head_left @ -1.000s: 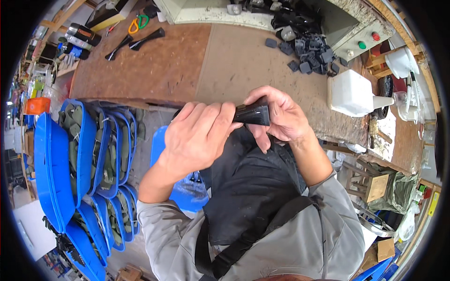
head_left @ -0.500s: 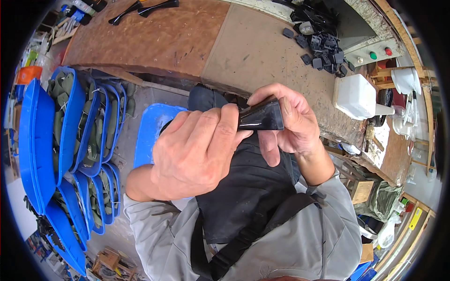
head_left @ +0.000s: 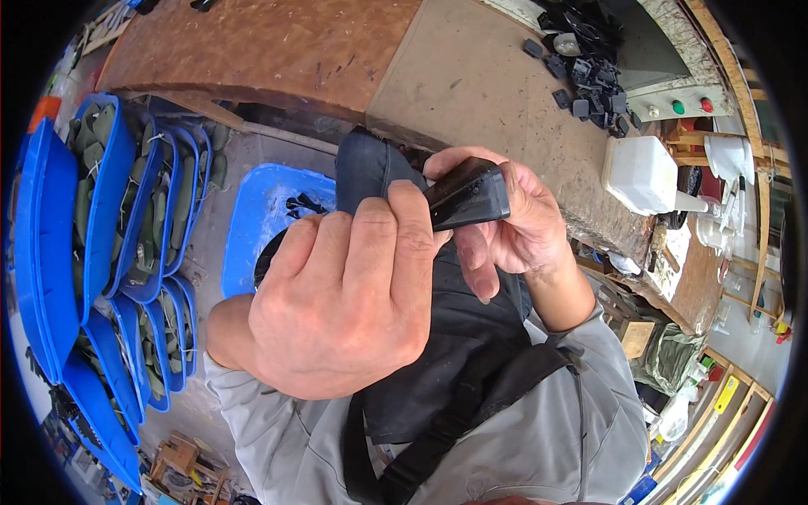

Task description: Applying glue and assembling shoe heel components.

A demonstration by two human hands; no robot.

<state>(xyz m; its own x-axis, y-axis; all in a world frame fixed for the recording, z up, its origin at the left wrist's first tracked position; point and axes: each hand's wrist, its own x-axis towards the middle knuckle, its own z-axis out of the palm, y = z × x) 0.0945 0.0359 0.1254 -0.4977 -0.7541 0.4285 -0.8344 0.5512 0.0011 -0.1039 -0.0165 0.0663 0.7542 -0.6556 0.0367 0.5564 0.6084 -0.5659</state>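
A glossy black flared piece (head_left: 468, 195), wider at its right end, is held in front of my lap between both hands. My left hand (head_left: 341, 295) is closed around its narrower left part, its back toward me, hiding that part. At the wide end, my right hand (head_left: 530, 210) grips the piece with the thumb along the edge and fingers behind it. A dark rounded end (head_left: 268, 257) shows past the left hand; whether it belongs to the same piece I cannot tell. Below the hands lies the dark apron (head_left: 471, 328) over my lap.
A blue tub (head_left: 240, 227) with black pieces stands left of my knee. Further left are several blue bins (head_left: 50, 252) of grey-green parts. The workbench (head_left: 278, 50) runs ahead, carrying a heap of small black caps (head_left: 589, 97) and a white container (head_left: 635, 177) on the right.
The wide end of the black piece has tilted, showing more of its upper face. My left hand has come a little nearer and lower. The view has shifted, showing more of the blue tub.
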